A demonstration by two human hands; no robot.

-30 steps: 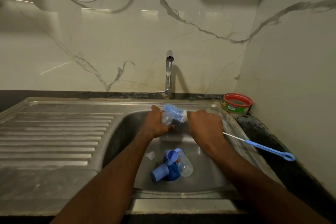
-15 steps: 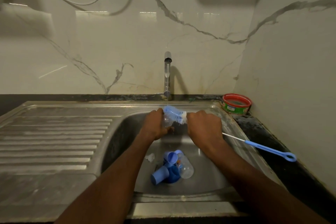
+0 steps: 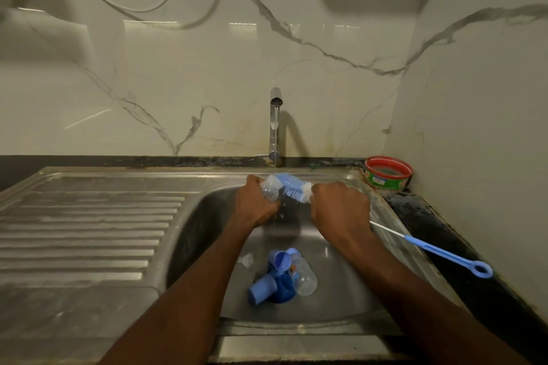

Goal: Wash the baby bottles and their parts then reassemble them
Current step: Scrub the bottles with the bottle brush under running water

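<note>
Under the steel tap (image 3: 275,121), the left hand (image 3: 256,201) holds the small clear plastic bottle (image 3: 270,190); the right hand (image 3: 341,207) holds the blue bristle brush (image 3: 295,187). The wet bottle may slip.

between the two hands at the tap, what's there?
In the head view, the bottle brush bristle head spans the gap from right hand to the clear bottle in the left hand.

A bottle (image 3: 270,190) is held by the left hand (image 3: 257,205) under the tap (image 3: 275,124) at the far side of the sink (image 3: 207,216), a brush (image 3: 296,187) by the right hand (image 3: 341,210) just right of it, while another bottle (image 3: 304,274) and caps (image 3: 262,292) lie nearer in the basin and a tub (image 3: 388,173) is set at the far right.
</note>
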